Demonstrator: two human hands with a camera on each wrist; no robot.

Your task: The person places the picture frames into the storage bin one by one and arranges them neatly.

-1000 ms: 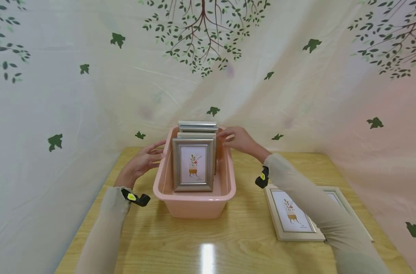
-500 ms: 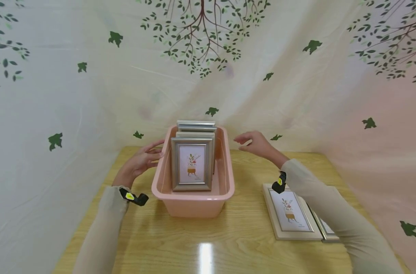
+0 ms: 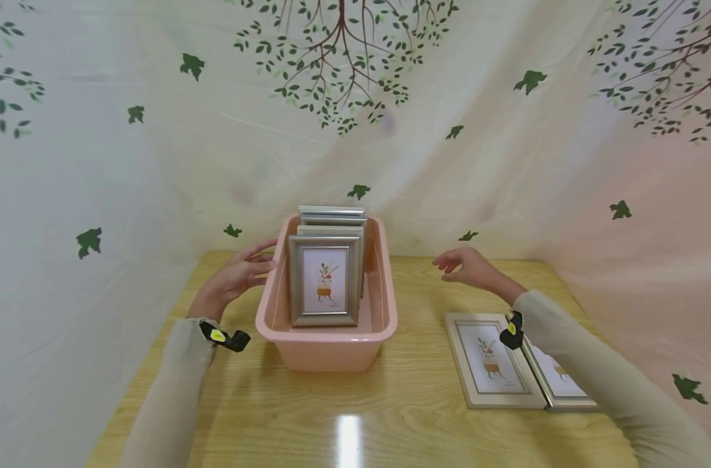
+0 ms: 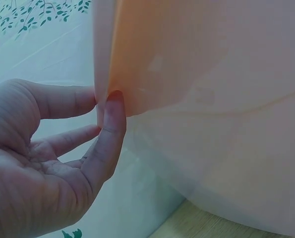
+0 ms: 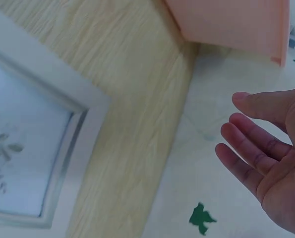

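Observation:
A pink plastic basin [image 3: 332, 356] stands on the table with several picture frames upright in a row inside. The front picture frame [image 3: 295, 286] is silver-beige and shows a potted-plant print; those behind it are mostly hidden. At the basin's left side, my left hand [image 3: 234, 281] holds the rim, its fingertips at the rim edge and outer wall [image 4: 187, 64] in the left wrist view. My right hand [image 3: 469, 268] is in the air right of the basin, fingers loosely bent and holding nothing. Below it lies a cream picture frame [image 3: 456, 361] beside a silver-edged picture frame [image 3: 557, 374], partly covered by my right sleeve.
The wooden table [image 3: 273, 416] reaches back to a pale curtain [image 3: 215, 162] printed with leaves and branches, which hangs behind and on both sides. A black wrist camera [image 3: 511, 331] sits on my right cuff, another black wrist camera [image 3: 229, 338] on the left.
My right hand has left the basin's right rim and moved right and slightly toward me, over the frames on the table. The left hand has stayed at the basin's left rim.

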